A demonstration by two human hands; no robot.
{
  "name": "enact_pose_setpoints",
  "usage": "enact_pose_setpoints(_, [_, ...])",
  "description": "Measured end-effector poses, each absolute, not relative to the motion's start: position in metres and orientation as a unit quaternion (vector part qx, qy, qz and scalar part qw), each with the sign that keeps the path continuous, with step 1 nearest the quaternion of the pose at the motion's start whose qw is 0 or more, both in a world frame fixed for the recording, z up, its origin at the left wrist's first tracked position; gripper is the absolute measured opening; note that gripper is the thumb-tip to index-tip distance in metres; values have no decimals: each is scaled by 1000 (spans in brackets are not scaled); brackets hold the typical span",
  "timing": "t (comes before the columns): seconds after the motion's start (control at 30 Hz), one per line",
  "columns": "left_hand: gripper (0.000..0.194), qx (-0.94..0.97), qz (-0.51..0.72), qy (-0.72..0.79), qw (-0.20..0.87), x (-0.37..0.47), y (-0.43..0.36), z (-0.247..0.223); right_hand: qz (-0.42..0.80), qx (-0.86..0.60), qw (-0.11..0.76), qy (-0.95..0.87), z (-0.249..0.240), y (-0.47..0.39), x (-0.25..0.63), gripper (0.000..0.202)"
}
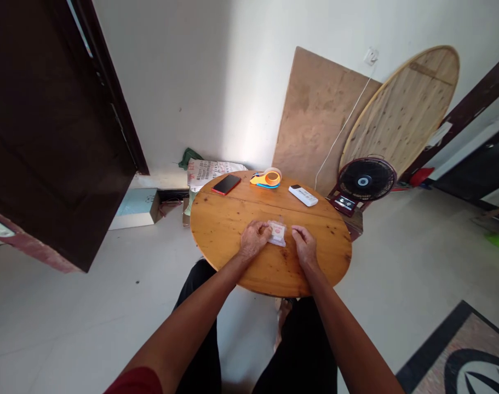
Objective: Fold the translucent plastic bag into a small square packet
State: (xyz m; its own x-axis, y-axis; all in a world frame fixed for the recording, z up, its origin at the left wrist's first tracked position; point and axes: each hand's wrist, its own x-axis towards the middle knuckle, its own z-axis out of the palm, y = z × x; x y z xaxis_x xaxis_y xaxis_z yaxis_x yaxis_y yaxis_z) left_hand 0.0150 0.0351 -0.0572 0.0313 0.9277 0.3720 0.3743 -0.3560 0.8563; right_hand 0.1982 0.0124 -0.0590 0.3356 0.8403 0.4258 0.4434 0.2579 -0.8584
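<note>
A small clear plastic packet (277,233) with a pale, reddish-printed piece inside lies near the middle of the round wooden table (216,235). At its left edge, my left hand (255,238) is closed, thumb and fingers pinching the plastic. Just right of the packet and apart from it, my right hand (305,245) rests low over the tabletop. Its thumb and fingertips are drawn together; anything between them is too small to make out.
Along the table's far side are a red-edged phone (227,185), a yellow tape dispenser (269,177) and a white remote control (303,195). A black fan (367,179) stands beyond the right edge. Wooden boards (323,109) lean on the wall, and a printed sack (204,171) lies behind the table.
</note>
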Motion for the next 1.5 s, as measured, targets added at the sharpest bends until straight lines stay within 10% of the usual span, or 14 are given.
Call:
enact_pose_setpoints(0.7, [18,675,503,461,280,18,36,-57,405,-565,462,-550,-33,64,192,25])
enact_pose_setpoints(0.97, [63,672,501,467,282,19,34,-58,361,-531,571,-512,-16,73,168,27])
enact_pose_setpoints(1.5, [23,684,496,424,325,11,24,-42,308,-580,607,-448,-16,114,191,37])
